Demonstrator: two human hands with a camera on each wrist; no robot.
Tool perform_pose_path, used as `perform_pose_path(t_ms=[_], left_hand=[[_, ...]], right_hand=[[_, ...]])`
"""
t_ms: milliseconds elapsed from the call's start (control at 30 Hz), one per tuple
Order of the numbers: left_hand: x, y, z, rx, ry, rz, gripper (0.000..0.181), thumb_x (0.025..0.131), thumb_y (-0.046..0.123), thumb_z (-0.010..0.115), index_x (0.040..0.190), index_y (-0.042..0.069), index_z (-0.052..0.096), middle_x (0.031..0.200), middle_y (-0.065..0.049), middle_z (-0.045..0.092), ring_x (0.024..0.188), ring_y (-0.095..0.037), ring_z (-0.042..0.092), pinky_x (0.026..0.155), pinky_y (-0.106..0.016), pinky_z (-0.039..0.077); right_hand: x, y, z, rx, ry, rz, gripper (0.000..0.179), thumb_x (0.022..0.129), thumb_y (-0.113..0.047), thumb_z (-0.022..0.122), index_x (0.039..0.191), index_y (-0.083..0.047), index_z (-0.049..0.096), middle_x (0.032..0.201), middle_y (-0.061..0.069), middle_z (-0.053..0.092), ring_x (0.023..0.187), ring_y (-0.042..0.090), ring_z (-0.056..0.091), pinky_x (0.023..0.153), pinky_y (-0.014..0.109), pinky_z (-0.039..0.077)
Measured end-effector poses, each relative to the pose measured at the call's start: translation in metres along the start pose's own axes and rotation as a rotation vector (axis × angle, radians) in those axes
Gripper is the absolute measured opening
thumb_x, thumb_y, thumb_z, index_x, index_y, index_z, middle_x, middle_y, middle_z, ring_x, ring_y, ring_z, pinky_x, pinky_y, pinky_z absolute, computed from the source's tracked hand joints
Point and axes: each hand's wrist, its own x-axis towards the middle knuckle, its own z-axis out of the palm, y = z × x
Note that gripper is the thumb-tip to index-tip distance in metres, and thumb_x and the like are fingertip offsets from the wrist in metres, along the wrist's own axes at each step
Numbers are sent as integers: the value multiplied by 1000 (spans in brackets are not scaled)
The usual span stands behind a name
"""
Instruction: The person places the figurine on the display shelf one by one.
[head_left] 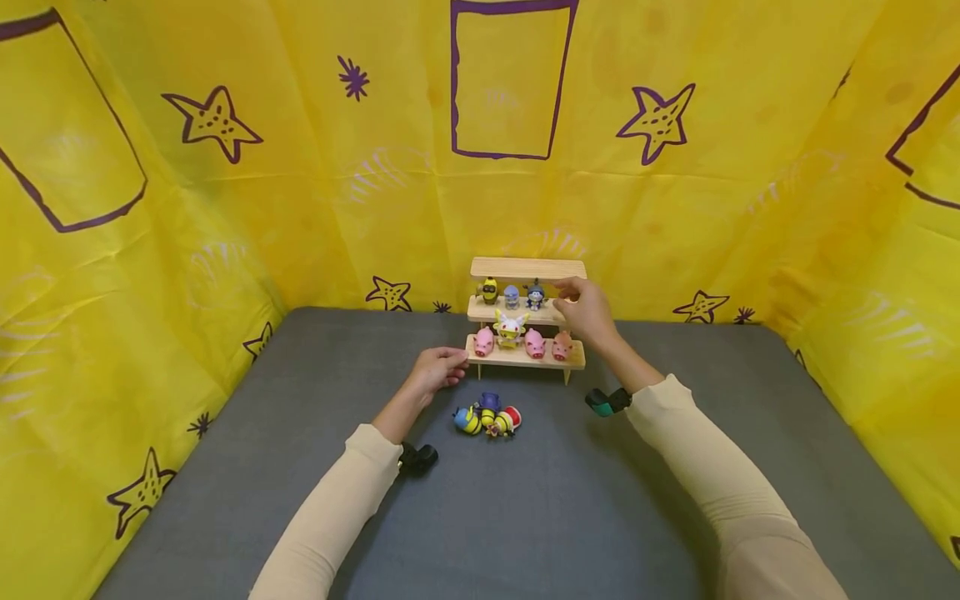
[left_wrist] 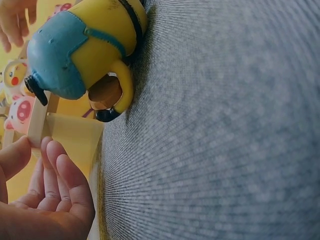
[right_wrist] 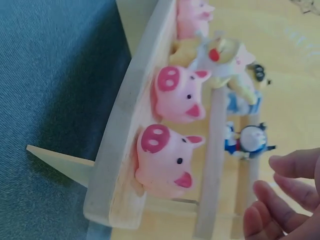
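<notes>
Pale wooden boards, three of them, are making up one stepped shelf (head_left: 528,268), which is standing at the back of a grey tabletop (head_left: 555,500) before yellow cloth (head_left: 495,208). On the lowest board, three pink pigs (head_left: 535,342) are sitting, with one white-and-yellow figure (head_left: 510,329) between the left pig and the middle one. On the middle board, three small figures are standing in a row: a yellow one (head_left: 489,291), a pale blue one (head_left: 512,297) and a dark blue one (head_left: 536,296). Three more toys are lying bunched in front of the shelf, among them a blue-capped toy (head_left: 467,420).

Of the two hands, the left hand (head_left: 437,369) is pinching the left end of the lowest board between thumb and fingers. The right hand (head_left: 587,312) is hovering beside the dark blue figure, its fingers curving loosely and standing apart.

The left wrist view is showing a brown object (left_wrist: 106,92) within the blue-capped toy's bent arm, too small to tell from the head. The right wrist view is revealing a gap between the right fingers and the dark blue figure.
</notes>
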Motion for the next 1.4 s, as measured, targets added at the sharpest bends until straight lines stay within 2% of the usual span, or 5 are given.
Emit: perform_pose_path(t_ms=[133,333,733,900,1400], left_hand=[[0,2,-1,6,0,0,31,98,21,60,120,0,64,98,-8,68,76,-11,61,69,-24,52],[-1,4,-1,14,-1,-4,31,97,20,61,120,0,64,98,-8,68,76,-12,61,67,-23,52],[1,4,-3,9,13,-15,30,98,20,60,119,0,64,96,-7,67,74,-10,61,67,-23,52],[0,3,-2,-3,4,-13,30,97,19,60,119,-1,64,93,-6,67,72,-10,60,66,-23,51],[-1,3,-1,-7,-7,-15,30,98,19,60,120,-1,64,97,-9,69,74,-10,61,66,-22,52]], right_hand=[[-15,-2,-7,1,22,-66,26,92,-7,62,114,5,65,106,24,65,99,36,59,85,46,48],[-45,-6,-4,-12,7,-256,17,88,-4,68,102,5,71,93,21,70,82,30,62,70,33,49],[-83,-11,31,-162,-243,-448,12,84,-9,74,95,-3,73,87,7,72,84,22,62,76,37,50],[-96,-13,44,-249,-309,-490,19,84,-16,76,98,-4,73,90,6,71,86,23,64,80,37,51],[-129,-15,71,-434,-376,-521,25,79,-28,81,96,-12,74,85,0,59,75,12,42,56,19,33]])
